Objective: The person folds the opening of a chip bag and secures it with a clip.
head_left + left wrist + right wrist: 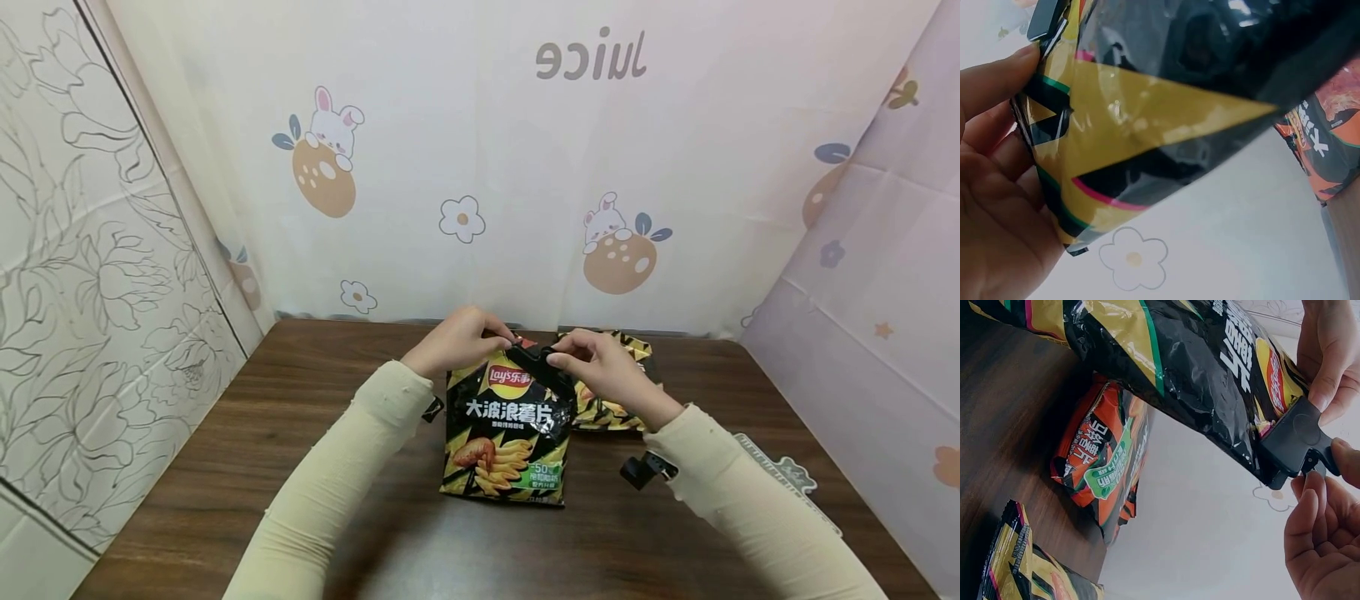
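Observation:
A black and yellow Lay's chip bag [502,442] is held up by its top edge above the wooden table, its printed front facing me. My left hand [461,342] pinches the bag's top left part, thumb against the folded edge beside the clip. Across the top right corner sits a black bag clip [1294,434]. My right hand [600,367] grips the clip's lever between thumb and fingers. In the left wrist view the bag's side [1147,119] fills much of the picture and hides most of the clip.
Behind the held bag stands an orange and black chip bag [1107,444]. Another black and yellow bag [611,415] lies back right. A pale, ruler-like flat piece [787,475] is on the table by my right forearm. A printed curtain [517,150] hangs behind the table.

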Demonstrator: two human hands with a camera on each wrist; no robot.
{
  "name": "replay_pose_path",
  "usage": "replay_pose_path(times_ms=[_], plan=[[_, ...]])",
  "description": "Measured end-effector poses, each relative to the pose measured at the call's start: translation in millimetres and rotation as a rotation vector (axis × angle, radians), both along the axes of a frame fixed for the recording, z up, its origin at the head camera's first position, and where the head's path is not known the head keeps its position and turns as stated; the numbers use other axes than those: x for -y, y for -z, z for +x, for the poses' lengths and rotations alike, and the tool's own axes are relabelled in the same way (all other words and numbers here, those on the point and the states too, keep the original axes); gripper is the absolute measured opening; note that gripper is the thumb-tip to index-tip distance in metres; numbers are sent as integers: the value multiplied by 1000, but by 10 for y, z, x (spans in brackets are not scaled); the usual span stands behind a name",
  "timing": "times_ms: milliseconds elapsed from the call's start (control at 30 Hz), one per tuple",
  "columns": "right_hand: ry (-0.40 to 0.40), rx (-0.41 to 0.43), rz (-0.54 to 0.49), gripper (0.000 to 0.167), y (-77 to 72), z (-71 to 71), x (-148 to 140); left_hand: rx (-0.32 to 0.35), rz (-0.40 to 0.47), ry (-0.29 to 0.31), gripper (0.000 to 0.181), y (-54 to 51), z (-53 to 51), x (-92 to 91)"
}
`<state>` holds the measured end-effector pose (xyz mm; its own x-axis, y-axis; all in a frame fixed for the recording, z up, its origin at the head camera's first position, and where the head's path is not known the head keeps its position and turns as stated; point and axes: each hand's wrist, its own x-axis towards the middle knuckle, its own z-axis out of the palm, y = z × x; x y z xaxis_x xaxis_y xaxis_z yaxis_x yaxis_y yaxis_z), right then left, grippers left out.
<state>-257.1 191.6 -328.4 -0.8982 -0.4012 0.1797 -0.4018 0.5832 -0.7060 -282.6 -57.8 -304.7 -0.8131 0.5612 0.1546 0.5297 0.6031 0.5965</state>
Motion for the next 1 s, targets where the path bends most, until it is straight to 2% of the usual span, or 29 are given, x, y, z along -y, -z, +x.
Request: replay_pose_path(times_ms=[333,667,1000], plan=[[-5,4,34,29,-10,-15,-13,-3,9,7,19,3,4,-8],[-1,82,26,38,3,-47,-36,-23,-11,-26,20,26,15,-23],[22,95,19,39,24,-47,-39,-43,9,-28,20,58,-3,75]])
